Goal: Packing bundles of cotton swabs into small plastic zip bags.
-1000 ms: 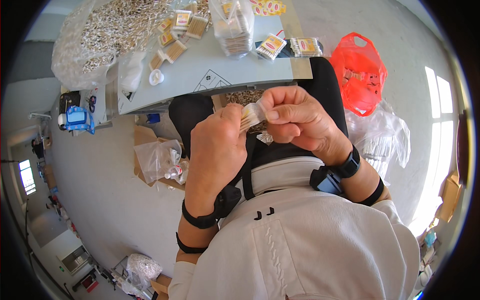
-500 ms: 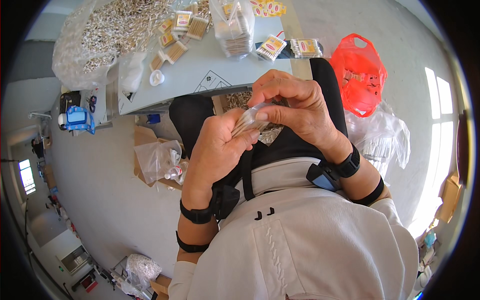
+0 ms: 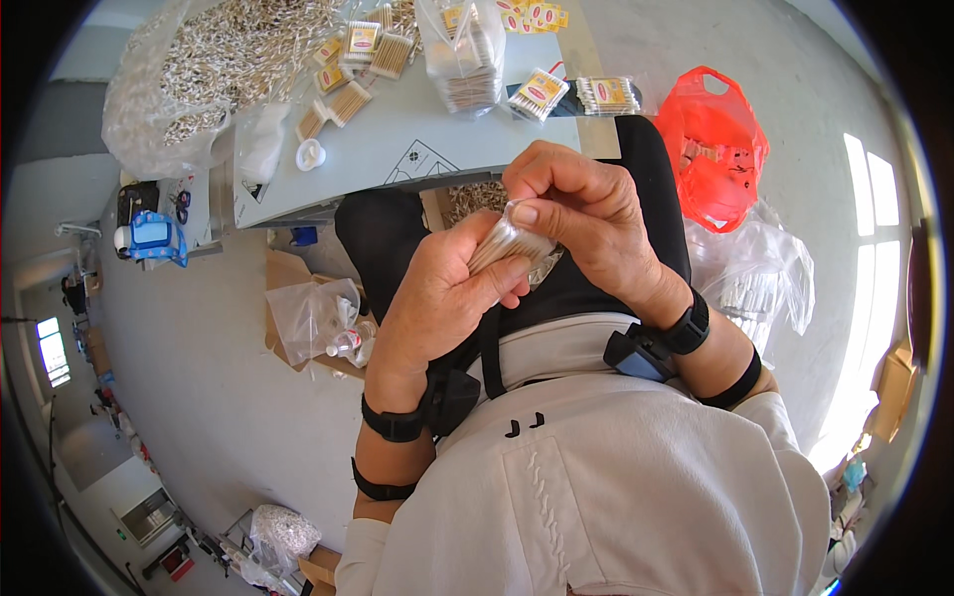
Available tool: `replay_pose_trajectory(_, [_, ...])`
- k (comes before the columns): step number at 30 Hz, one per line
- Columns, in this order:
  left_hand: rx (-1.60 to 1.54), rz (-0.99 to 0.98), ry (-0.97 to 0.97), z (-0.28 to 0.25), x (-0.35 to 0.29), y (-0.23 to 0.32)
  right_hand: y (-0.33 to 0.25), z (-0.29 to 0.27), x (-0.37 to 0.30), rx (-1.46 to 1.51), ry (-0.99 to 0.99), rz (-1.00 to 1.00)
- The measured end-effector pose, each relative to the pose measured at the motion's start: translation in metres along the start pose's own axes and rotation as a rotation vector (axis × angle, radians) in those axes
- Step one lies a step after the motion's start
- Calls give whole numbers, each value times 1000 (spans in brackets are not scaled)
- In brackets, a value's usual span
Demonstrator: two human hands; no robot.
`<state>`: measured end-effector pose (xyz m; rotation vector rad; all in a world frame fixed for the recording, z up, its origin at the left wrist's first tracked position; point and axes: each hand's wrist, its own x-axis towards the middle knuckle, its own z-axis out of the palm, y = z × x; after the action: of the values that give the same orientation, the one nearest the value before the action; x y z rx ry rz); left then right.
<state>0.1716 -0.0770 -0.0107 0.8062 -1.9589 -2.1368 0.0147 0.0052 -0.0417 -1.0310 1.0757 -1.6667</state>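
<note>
A bundle of cotton swabs in a thin see-through bag (image 3: 509, 244) is between my hands, above my lap. My left hand (image 3: 432, 298) is closed round the bundle, thumb along its near side. At the bag's upper end, my right hand (image 3: 594, 214) pinches the film between thumb and forefinger. Behind and below the hands, a box of loose swabs (image 3: 475, 199) shows between my legs, partly hidden. On the table lie filled swab packs with yellow labels (image 3: 540, 92) and several unbagged bundles (image 3: 350, 102).
A large bag of loose swabs (image 3: 238, 60) covers the table's far left. Beside it stand a small white cup (image 3: 310, 154) and a bag of stacked packs (image 3: 467, 70). A red plastic bag (image 3: 715, 149) is at right; an open carton (image 3: 283, 288) sits on the floor at left.
The bundle has turned and risen slightly, with more of the bag's shiny film showing. My right thumb and forefinger have come together at the bag's upper end.
</note>
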Motion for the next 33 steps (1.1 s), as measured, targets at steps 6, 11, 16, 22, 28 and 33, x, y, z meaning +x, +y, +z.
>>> replay_pose_trajectory(6, [53,-1,-18,-3,0,-1,0,0,0,-4,23,44])
replay_pose_trajectory(11, [70,8,61,1,0,2,-6,3,-1,56,109,82])
replay_pose_trajectory(16, [181,21,165,1,-1,6,-2,-4,-3,-60,155,18])
replay_pose_trajectory(22, [267,31,177,0,0,1,-8,-2,-2,-269,84,9])
replay_pose_trajectory(28, [622,129,320,4,1,0,-20,3,0,256,115,374])
replay_pose_trajectory(33, [902,166,379,7,0,6,-16,-4,0,394,103,587])
